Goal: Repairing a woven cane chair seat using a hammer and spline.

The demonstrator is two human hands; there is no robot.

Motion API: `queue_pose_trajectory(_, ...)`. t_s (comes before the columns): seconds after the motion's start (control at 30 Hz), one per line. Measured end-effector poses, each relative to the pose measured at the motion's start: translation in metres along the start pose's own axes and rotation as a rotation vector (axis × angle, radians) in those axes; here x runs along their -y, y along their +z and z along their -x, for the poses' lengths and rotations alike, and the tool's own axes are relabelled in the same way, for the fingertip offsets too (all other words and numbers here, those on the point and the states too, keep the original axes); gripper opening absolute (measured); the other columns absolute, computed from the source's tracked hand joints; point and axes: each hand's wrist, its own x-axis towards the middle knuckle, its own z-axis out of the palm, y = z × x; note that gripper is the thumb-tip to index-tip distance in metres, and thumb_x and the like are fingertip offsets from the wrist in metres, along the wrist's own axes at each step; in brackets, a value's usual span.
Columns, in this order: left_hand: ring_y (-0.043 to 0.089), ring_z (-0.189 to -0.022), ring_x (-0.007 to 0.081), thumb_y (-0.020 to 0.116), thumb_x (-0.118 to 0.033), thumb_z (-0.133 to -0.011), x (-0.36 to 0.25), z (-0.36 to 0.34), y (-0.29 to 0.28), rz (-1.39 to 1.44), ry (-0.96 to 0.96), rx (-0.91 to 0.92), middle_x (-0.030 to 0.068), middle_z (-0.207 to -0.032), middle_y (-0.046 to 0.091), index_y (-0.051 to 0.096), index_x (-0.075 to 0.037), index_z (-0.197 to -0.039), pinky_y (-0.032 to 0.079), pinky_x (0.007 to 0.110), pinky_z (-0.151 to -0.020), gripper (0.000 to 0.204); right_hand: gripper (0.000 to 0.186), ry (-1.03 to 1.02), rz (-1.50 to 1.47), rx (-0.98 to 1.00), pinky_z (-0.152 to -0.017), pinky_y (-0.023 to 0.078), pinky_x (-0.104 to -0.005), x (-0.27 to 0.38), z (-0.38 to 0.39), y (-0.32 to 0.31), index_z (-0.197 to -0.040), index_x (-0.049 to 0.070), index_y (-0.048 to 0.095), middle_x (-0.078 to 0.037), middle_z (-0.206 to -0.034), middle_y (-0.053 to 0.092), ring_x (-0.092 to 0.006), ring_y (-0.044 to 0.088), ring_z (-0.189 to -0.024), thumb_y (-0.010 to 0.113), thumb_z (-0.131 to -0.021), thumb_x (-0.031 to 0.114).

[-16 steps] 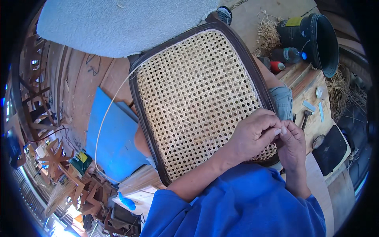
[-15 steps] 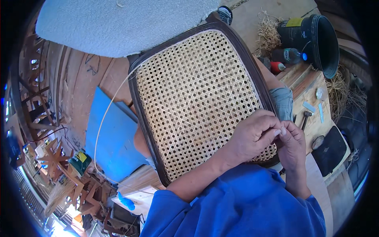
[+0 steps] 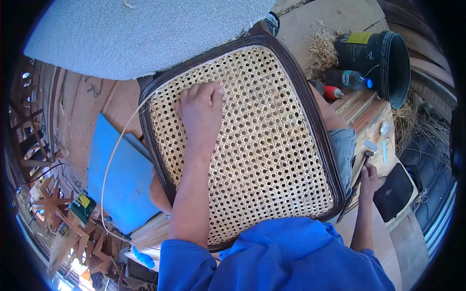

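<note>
A woven cane panel [image 3: 262,145] in a dark brown frame [image 3: 318,131] lies across my lap. My left hand [image 3: 199,104] rests on the upper left of the weave, its fingers curled under; whatever they hold, if anything, is hidden. A long pale strip of cane [image 3: 108,169] comes off the frame's upper left corner and loops down the left side. To the right of the panel, my right hand [image 3: 372,182] has its fingers closed around the handle of a hammer [image 3: 369,154] lying on a wooden board.
Beside the hammer are a small grey block [image 3: 371,145], a thin light-blue strip [image 3: 384,151] and a black pad [image 3: 394,191]. Farther off stand a black bucket [image 3: 361,51], a bottle [image 3: 354,80] and a red-capped container [image 3: 332,92]. Light-blue padding [image 3: 145,39] borders the panel's far edge.
My hands were together at the panel's lower right corner. Now the left has moved to the upper left of the weave, and the right has gone to the hammer. The view has shifted slightly.
</note>
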Motion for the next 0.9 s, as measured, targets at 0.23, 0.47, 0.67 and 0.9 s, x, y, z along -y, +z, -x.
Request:
queue_pose_trajectory(0.23,0.061,-0.092,0.0251,0.057,-0.020,-0.089,-0.001,-0.024,0.004,0.146,-0.152,0.045,0.0086,-0.093,0.067,0.066,-0.010,-0.084,0.042,0.043,-0.089,0.014,0.032,-0.027,0.146,-0.098,-0.070,0.044,-0.0242,-0.023,-0.001,0.007,-0.112,-0.001,0.055,-0.003,-0.090,0.056,-0.0090,0.050,-0.077,0.065,-0.084,0.011)
queue_pose_trajectory(0.47,0.063,-0.093,0.0284,0.056,-0.022,-0.089,0.007,-0.070,0.026,0.284,-0.193,-0.015,0.0104,-0.098,0.067,0.068,-0.008,-0.096,0.044,0.042,-0.088,0.020,0.037,-0.034,0.183,-0.042,-0.068,0.044,-0.0274,-0.047,0.004,0.011,-0.110,-0.003,0.053,-0.004,-0.085,0.055,-0.0121,0.051,-0.074,0.066,-0.083,0.018)
queue_pose_trajectory(0.67,0.059,-0.100,0.0273,0.053,-0.025,-0.090,0.005,-0.072,0.040,0.159,-0.225,-0.006,0.0066,-0.102,0.067,0.070,-0.015,-0.096,0.038,0.045,-0.092,0.020,0.027,-0.090,0.183,-0.061,-0.058,0.040,-0.0254,-0.061,0.000,0.012,-0.104,-0.002,0.053,-0.002,-0.077,0.052,-0.0092,0.048,-0.066,0.062,-0.086,0.015)
queue_pose_trajectory(0.9,0.059,-0.100,0.0282,0.054,-0.024,-0.089,0.002,-0.072,0.043,0.135,-0.240,0.023,0.0056,-0.100,0.067,0.070,-0.016,-0.096,0.038,0.046,-0.091,0.019,0.025,-0.117,0.183,-0.078,-0.057,0.040,-0.0250,-0.061,-0.002,0.012,-0.105,-0.002,0.052,-0.001,-0.076,0.051,-0.0088,0.047,-0.064,0.062,-0.086,0.013)
